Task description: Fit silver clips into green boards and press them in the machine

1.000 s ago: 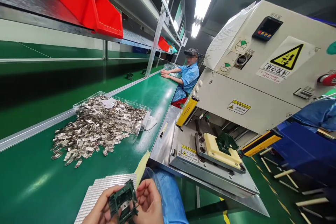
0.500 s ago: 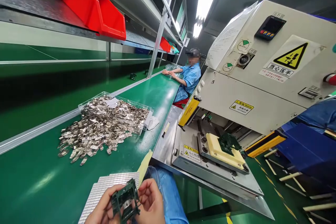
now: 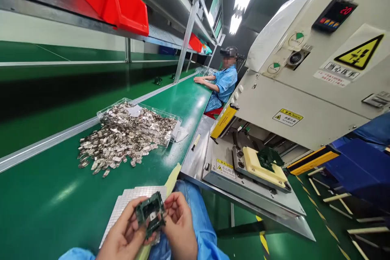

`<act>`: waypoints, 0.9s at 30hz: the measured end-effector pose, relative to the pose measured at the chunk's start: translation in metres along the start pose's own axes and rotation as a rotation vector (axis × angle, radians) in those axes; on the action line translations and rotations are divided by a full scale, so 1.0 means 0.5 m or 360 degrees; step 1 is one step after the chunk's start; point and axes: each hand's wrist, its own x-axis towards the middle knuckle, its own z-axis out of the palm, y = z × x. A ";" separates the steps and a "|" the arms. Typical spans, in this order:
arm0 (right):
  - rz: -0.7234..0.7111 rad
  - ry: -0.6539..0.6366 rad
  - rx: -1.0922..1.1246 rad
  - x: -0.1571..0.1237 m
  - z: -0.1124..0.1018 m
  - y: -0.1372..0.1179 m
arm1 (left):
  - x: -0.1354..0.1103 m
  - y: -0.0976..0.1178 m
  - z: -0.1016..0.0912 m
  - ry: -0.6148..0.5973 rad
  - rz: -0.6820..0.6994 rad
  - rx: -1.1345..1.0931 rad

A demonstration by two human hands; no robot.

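Head view: left hand [image 3: 123,233] and right hand [image 3: 179,225] together, fingertips pinching dark green plastic frame [image 3: 150,214] by outer edges, centre left unobstructed, good grip. Frame held low, over silver gridded sheet [image 3: 134,201]. Loose metal clips [image 3: 128,138] heaped on green bench [image 3: 39,207]; cream press nest [image 3: 262,166] right.

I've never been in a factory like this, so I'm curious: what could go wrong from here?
The press carries a yellow crush warning sign, and another green frame sits on its cream fixture, so the right hand, holding a dark green frame, could get pinched if it reached in. Loose metal pieces also spill past the clear tray across the green bench mat, so some could get knocked off or mixed up.
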 end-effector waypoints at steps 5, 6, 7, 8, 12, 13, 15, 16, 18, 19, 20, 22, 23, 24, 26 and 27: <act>0.0012 0.0136 -0.0183 0.013 -0.057 -0.035 | 0.041 0.044 -0.030 0.0139 0.0054 0.0022; 0.0042 0.0172 -0.0229 0.016 -0.072 -0.030 | 0.050 0.048 -0.033 0.0168 0.0070 0.0026; 0.0091 0.0164 -0.0276 0.017 -0.084 -0.022 | 0.057 0.050 -0.033 0.0181 0.0079 0.0027; 0.0163 0.0106 -0.0325 0.015 -0.092 -0.012 | 0.062 0.051 -0.032 0.0177 0.0086 0.0027; 0.0356 -0.0306 -0.0421 -0.001 -0.084 0.024 | 0.068 0.046 -0.014 0.0024 0.0135 0.0056; 0.0349 -0.0354 -0.0412 -0.004 -0.076 0.029 | 0.069 0.043 -0.010 -0.0027 0.0153 0.0073; 0.0312 -0.0367 -0.0379 -0.006 -0.061 0.036 | 0.070 0.038 -0.005 -0.0106 0.0196 0.0108; 0.0303 -0.0357 -0.0364 -0.005 -0.057 0.038 | 0.072 0.036 -0.005 -0.0132 0.0214 0.0125; 0.0308 -0.0342 -0.0334 -0.003 -0.053 0.040 | 0.074 0.033 -0.005 -0.0158 0.0230 0.0155; 0.0315 -0.0342 -0.0318 -0.002 -0.053 0.041 | 0.075 0.032 -0.006 -0.0158 0.0228 0.0165; 0.0320 -0.0341 -0.0303 -0.001 -0.055 0.042 | 0.076 0.032 -0.006 -0.0156 0.0224 0.0174; 0.0325 -0.0332 -0.0281 0.000 -0.058 0.048 | 0.076 0.031 -0.007 -0.0148 0.0219 0.0183; 0.0329 -0.0326 -0.0275 0.000 -0.060 0.052 | 0.075 0.030 -0.007 -0.0143 0.0215 0.0187; 0.0332 -0.0317 -0.0267 -0.002 -0.060 0.057 | 0.074 0.029 -0.008 -0.0134 0.0204 0.0196; 0.0311 -0.0281 -0.0240 -0.005 -0.059 0.069 | 0.073 0.025 -0.013 -0.0101 0.0160 0.0215; 0.0279 -0.0256 -0.0232 -0.007 -0.057 0.076 | 0.073 0.021 -0.016 -0.0079 0.0131 0.0214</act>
